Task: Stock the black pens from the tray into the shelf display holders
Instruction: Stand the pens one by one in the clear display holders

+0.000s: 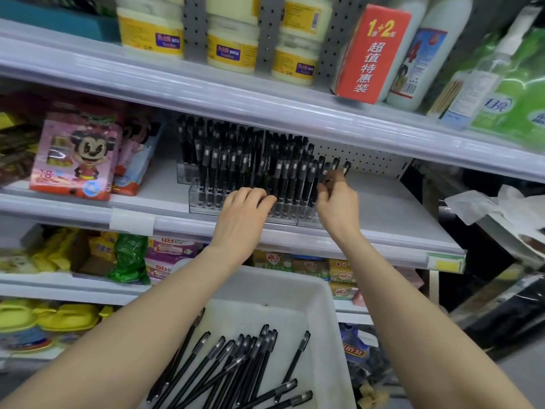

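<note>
stock in progress. clear display holder (pixel 236 202) on middle shelf (pixel 383 219): largely filled with upright black pens (pixel 250 160). left hand (pixel 241 214) rests curled against the front row, grip contents unclear. right hand (pixel 336 202) pinches a few pens (pixel 339 166) at the holder's right end. white tray (pixel 327 320) below: a loose pile of black pens (pixel 236 367) remains unstocked.

The left hand (pixel 244 208) hides the lower barrels of several pens in the display holder (pixel 206 202). The tray (pixel 330 320) runs off the bottom edge. The right hand's fingers (pixel 324 188) blur around held pens (pixel 339 166).
</note>
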Motion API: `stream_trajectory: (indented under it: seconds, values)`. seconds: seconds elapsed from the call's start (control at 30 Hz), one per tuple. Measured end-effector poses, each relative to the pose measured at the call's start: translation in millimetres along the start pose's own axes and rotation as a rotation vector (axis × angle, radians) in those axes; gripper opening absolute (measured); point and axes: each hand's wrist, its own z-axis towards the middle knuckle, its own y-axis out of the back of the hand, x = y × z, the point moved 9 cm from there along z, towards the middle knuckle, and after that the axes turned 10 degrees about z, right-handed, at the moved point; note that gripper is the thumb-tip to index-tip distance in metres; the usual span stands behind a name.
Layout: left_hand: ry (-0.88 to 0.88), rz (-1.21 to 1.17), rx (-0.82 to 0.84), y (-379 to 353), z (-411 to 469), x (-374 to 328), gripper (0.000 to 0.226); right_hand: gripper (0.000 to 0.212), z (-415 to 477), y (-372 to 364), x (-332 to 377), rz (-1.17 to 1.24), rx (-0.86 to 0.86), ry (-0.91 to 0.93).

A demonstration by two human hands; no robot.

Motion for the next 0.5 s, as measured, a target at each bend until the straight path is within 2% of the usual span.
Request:
stream_trajectory:
  seconds: [0.23, 0.5]
  values:
    - [0.091, -0.045, -0.085, 12.2, -2.5, 15.6, 0.036, 0.023, -7.4, -8.5, 4.5, 0.079, -0.002, 0.021]
    - [0.096, -0.020, -0.104, 11.8, -9.4, 22.0, 0.044, 0.028, -10.5, -8.5, 9.4, 0.089, 0.007, 0.064]
